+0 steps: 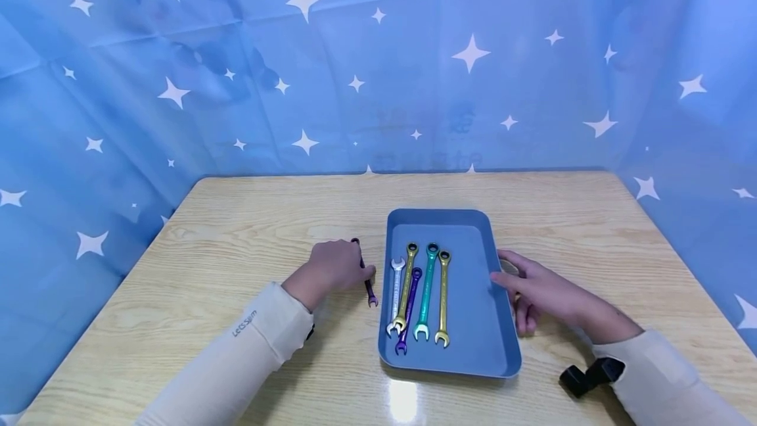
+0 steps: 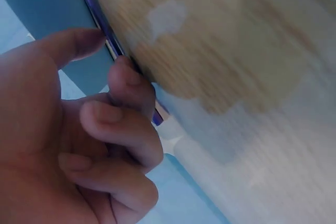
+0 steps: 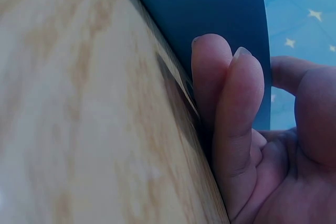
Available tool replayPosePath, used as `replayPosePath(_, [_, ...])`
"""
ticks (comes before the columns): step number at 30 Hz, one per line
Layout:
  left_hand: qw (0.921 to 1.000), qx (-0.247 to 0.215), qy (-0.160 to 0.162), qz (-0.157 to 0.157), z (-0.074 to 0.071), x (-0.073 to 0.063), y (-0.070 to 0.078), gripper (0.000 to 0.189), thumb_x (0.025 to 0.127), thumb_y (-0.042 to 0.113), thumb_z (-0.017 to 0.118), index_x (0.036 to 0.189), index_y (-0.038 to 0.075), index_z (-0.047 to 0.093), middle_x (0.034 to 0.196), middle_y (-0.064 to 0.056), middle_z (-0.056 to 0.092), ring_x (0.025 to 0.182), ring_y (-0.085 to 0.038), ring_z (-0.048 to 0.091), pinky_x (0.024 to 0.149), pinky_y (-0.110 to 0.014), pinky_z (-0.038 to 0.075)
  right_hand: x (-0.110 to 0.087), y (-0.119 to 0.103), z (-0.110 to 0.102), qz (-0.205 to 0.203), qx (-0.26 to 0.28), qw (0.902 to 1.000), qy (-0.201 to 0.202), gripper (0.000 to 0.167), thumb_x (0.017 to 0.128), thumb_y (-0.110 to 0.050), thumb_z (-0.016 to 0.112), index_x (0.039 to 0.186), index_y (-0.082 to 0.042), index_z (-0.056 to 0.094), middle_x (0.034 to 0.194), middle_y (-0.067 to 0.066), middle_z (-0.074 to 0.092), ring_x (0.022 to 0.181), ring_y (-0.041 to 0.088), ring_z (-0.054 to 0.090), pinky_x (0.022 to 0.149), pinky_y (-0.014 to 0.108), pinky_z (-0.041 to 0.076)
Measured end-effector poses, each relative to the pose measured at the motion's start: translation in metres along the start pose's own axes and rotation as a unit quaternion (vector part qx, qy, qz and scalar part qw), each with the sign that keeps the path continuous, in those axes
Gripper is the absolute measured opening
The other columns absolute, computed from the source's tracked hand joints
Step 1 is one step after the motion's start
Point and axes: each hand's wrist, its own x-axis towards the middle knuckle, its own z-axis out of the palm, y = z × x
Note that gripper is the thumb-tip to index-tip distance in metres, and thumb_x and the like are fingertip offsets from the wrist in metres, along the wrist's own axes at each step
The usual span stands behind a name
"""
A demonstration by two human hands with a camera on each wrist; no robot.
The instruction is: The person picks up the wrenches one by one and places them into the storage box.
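My left hand (image 1: 338,265) pinches a purple combination wrench (image 1: 368,284) just left of the grey-blue tray (image 1: 473,347). In the left wrist view, thumb and index finger meet on the wrench (image 2: 97,9) while the other fingers curl. My right hand (image 1: 541,291) holds the tray's right side, thumb over the rim and fingers against the outer wall (image 3: 210,3). Inside the tray lie a silver wrench (image 1: 396,288), a yellow wrench (image 1: 406,288) partly over a purple wrench (image 1: 411,307), a green wrench (image 1: 426,291) and another yellow wrench (image 1: 443,298).
The tray stands on a light wood-grain table (image 1: 266,215). A blue curtain with white stars (image 1: 378,71) hangs behind the table and along its sides. A black wrist device (image 1: 591,377) sits at the right sleeve.
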Motion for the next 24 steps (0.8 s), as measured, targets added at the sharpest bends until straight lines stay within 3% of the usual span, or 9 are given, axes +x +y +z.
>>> replayPosePath(15, [0.9993,-0.004,-0.038,0.007,-0.0039,-0.0028,-0.0021,0.040,0.097,0.045,0.055,0.070,0.016,0.051,0.068,-0.002,0.054,0.060,-0.017,0.052,0.061,-0.035,0.043,0.0018,-0.0005,-0.0003,-0.002,-0.002,1.0000,0.001,0.080,0.106,-0.042,0.045,0.161,-0.016,-0.007,0.079,0.014,0.059,0.053,0.027,0.067,0.053,0.049,0.057])
replayPosePath(24, [0.9984,-0.024,-0.044,0.028,-0.0055,-0.0033,-0.0018,0.038,0.094,0.026,0.053,0.057,0.018,0.047,0.059,0.002,0.044,0.053,-0.016,0.047,0.055,-0.034,0.039,0.0012,0.0016,-0.0001,-0.004,0.001,1.0000,0.000,0.080,0.106,-0.041,0.045,0.161,-0.015,-0.008,0.078,0.014,0.060,0.053,0.026,0.067,0.053,0.048,0.057])
